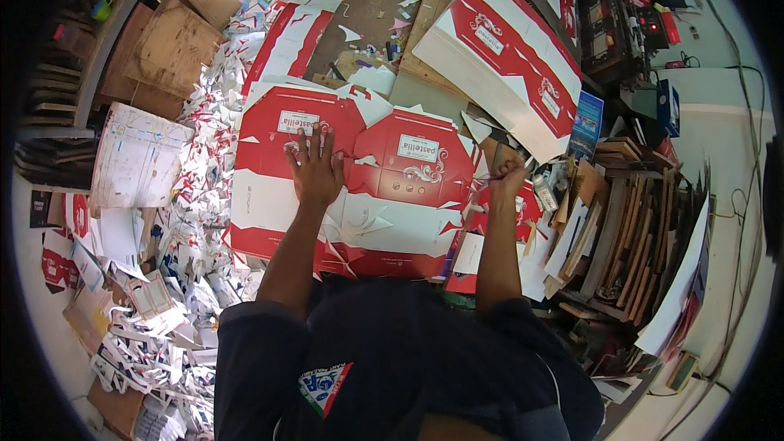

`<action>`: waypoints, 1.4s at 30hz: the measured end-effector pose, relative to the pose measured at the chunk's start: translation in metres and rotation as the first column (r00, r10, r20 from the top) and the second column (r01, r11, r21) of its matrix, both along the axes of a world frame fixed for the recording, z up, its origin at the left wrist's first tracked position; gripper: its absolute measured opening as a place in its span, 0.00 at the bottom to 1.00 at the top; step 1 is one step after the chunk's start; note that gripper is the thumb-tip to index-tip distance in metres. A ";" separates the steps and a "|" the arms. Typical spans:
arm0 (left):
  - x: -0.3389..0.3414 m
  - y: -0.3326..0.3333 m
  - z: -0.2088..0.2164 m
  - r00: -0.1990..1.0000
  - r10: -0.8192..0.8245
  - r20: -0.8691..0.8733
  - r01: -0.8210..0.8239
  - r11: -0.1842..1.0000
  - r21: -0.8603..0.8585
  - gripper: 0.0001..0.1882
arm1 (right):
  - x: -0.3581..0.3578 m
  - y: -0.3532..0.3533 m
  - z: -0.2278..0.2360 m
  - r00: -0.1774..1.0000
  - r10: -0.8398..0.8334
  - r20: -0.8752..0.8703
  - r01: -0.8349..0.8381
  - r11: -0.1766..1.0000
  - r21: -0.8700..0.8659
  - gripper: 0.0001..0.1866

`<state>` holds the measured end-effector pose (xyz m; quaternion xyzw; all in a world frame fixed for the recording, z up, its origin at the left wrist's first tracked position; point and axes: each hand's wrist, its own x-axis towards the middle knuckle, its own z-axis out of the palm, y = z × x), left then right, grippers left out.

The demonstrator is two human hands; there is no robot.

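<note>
In front of me lies a red-and-white printed cardboard box blank (376, 233), flat, with cut flaps and a handle-shaped tab on its far edge. My left hand (317, 175) rests palm down on its left part, fingers stretched out. Just beyond the right edge of the cardboard, my right hand (508, 175) is closed; a thin pale bit shows beside its fingers, too small to name. Loose triangular white and red offcuts (367, 220) are scattered over the blank.
A thick stack of printed red-and-white sheets (506, 49) stands at the far right. Paper scraps (204, 147) heap up along the left. Wooden boards (641, 237) stand upright on the right, near a small white bottle (545, 193). Litter covers a brown board (367, 24) beyond the blank.
</note>
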<state>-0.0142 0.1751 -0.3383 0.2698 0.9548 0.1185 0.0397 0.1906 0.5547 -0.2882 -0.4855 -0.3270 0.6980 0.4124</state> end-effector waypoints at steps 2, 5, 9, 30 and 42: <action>0.001 -0.001 0.000 1.000 -0.002 -0.020 0.002 1.000 0.000 0.31 | -0.007 -0.006 0.014 0.971 -0.214 0.104 0.213 0.977 0.021 0.14; 0.002 0.002 -0.001 1.000 -0.028 -0.011 0.028 0.999 -0.016 0.31 | 0.037 0.034 0.010 0.954 -0.291 0.073 0.287 0.956 0.060 0.15; 0.002 0.004 -0.003 1.000 -0.005 -0.009 0.005 1.000 -0.013 0.31 | 0.116 0.103 0.083 0.950 -0.306 -0.056 0.311 0.939 0.148 0.17; 0.004 -0.002 0.003 0.998 0.005 0.067 -0.009 0.998 0.060 0.31 | -0.193 -0.022 -0.021 -0.244 0.241 0.939 -0.964 -0.164 -0.208 0.18; -0.002 -0.002 0.004 0.999 -0.005 0.052 0.004 1.000 0.016 0.33 | -0.267 -0.122 0.105 0.139 0.799 0.586 -0.952 -0.056 0.302 0.24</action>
